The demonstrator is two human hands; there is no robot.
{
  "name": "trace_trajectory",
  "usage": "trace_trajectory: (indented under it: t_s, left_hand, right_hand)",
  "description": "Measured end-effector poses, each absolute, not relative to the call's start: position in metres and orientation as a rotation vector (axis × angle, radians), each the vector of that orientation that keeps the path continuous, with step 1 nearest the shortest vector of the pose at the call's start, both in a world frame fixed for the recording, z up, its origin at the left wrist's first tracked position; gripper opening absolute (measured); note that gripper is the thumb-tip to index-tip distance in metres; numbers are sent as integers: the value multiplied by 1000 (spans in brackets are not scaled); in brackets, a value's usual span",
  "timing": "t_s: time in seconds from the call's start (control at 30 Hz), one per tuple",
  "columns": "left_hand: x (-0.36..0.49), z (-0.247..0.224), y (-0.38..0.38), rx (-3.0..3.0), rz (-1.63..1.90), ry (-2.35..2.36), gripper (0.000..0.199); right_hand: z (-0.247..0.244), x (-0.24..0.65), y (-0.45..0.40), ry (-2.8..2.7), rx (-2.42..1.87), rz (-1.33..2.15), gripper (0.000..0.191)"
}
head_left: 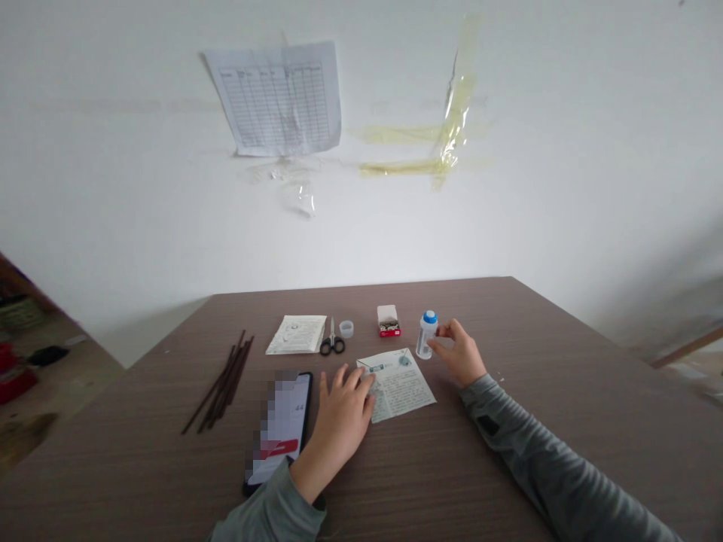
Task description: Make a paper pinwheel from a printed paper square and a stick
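Bottle (425, 336) — upright, right fingers (450, 330) at its right edge

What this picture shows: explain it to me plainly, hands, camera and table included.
There is no machine, just a person's two bare hands, seen by one camera worn on the head, looking forward and down. The left hand is spread over the edge of a printed sheet. The right hand is at a blue-capped bottle; whether it grips it isn't clear. The brown table also bears dark sticks, a phone, a second paper, scissors, a small cup and an open red box.
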State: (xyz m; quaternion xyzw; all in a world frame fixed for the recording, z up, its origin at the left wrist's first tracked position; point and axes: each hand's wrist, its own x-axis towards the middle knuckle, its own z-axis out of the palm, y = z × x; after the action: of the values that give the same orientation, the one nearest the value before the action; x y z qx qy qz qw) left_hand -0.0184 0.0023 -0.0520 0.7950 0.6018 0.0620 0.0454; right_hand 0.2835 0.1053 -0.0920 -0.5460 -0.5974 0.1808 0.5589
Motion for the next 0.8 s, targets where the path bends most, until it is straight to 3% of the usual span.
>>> trace_trajectory:
  t_s: [0.43,0.8]
  left_hand:
    - [-27,-52,3,2447,219,1870,52]
    - [-45,-39,6,2410,134,1883,54]
  right_hand:
    - [-91,278,106,-1373,-1317,517,33]
    - [-67,253,130,-1375,-1150,739,34]
